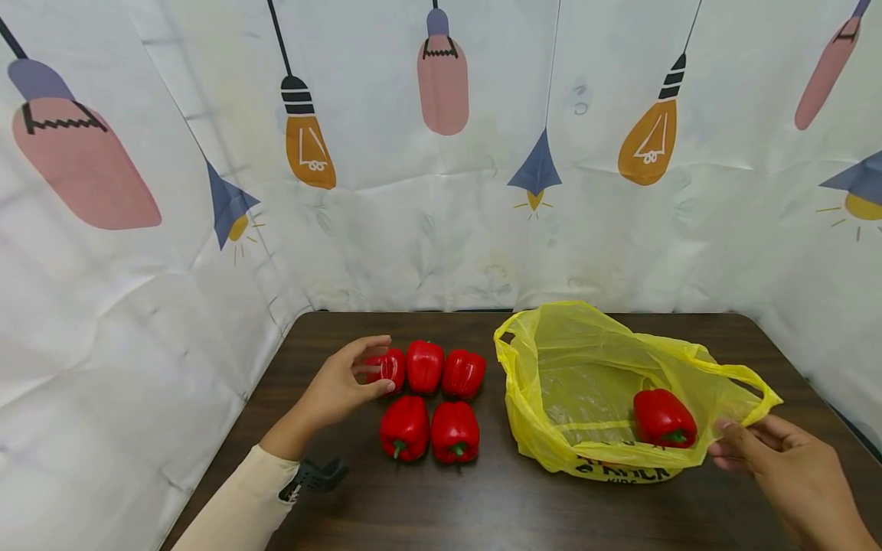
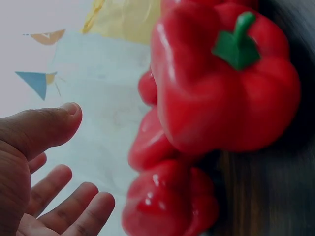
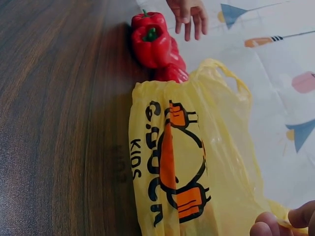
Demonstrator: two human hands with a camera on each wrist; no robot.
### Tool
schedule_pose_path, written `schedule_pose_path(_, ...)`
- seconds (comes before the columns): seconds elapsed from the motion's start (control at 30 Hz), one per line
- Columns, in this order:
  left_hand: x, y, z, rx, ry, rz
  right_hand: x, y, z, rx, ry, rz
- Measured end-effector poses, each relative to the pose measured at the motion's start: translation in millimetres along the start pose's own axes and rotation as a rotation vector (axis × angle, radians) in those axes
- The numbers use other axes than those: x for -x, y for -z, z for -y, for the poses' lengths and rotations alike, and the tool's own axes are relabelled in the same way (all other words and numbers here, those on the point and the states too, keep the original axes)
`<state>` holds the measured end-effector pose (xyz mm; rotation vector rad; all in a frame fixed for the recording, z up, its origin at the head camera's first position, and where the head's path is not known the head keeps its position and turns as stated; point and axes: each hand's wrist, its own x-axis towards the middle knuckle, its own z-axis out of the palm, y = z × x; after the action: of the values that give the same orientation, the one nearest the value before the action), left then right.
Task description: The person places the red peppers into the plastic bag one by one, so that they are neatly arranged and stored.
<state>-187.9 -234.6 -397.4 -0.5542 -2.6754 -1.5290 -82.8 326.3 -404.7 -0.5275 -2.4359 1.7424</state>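
Head view, looking down on the dark brown counter (image 1: pixel 427 514): five red peppers sit bunched left of the middle, three in a back row and two in front. The left hand (image 1: pixel 336 389) is at the back-left pepper (image 1: pixel 393 370), its fingers parted and loosely bent, with nothing in their grasp that I can make out. Next along the row come the back-middle pepper (image 1: pixel 425 366) and the back-right pepper (image 1: pixel 464 373); nearer the person, the front-left pepper (image 1: pixel 404 425) and the front-right pepper (image 1: pixel 455 430) show their green stems. To the right a yellow bag (image 1: pixel 527 428) gapes wide, and inside it, toward its right end, lies a sixth pepper (image 1: pixel 661 413). The right hand (image 1: pixel 795 463) pinches the bag's right edge. Behind hangs a white cloth (image 1: pixel 413 245) printed with lamps and bulbs. Left wrist view: a clear gap separates the left hand's thumb and fingers from the glossy peppers, and some of the yellow bag shows at the top. Right wrist view: the bag's printed side carries "KIDS" in black and an orange picture; at the lower right corner, thumb and fingers nip the plastic, while beyond the bag the left hand is held apart from the peppers, fingers unclenched.
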Motion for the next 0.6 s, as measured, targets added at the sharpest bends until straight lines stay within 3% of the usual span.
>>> schedule_pose_path(0.6,-0.9,11.7,40.7,-0.115,-0.005,-0.075,0.0,-0.1,-1.6,0.029,-0.011,-0.011)
